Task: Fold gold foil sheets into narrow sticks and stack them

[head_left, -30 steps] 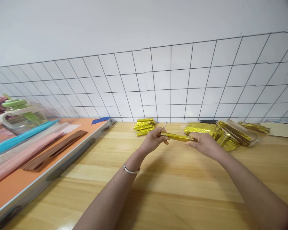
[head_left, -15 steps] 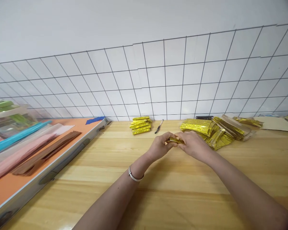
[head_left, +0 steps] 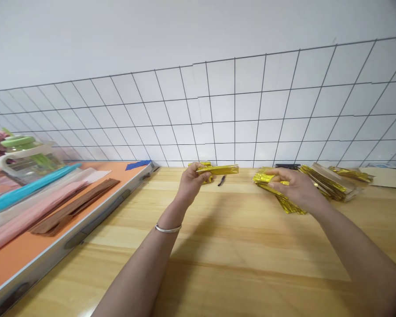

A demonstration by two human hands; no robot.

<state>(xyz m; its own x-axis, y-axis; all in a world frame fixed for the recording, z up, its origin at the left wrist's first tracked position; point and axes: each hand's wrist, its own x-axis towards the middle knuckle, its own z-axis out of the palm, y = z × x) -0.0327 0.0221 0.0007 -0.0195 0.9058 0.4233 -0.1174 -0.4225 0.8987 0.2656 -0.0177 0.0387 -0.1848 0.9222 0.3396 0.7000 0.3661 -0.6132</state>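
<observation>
My left hand (head_left: 190, 181) is closed on a folded gold foil strip (head_left: 221, 170) and holds it just above the small stack of folded gold strips (head_left: 207, 165) by the wall. A silver bangle (head_left: 167, 229) circles that wrist. My right hand (head_left: 297, 188) reaches over the loose pile of gold foil sheets (head_left: 292, 207) to the right, fingertips curled on the top sheet (head_left: 267, 178). A black pen (head_left: 221, 180) lies on the wooden table (head_left: 237, 259) between the two hands.
An orange board (head_left: 26, 251) with a metal edge lies at the left, carrying pink, brown and blue paper strips (head_left: 53, 202) and a clear container with a green lid (head_left: 26, 158). A wire grid panel (head_left: 237, 119) lines the wall. More gold sheets and cardboard (head_left: 383, 178) sit far right.
The hands, together on one gold strip a moment ago, have parted. My left hand carried the folded strip back to the small stack; my right hand moved right onto the loose pile.
</observation>
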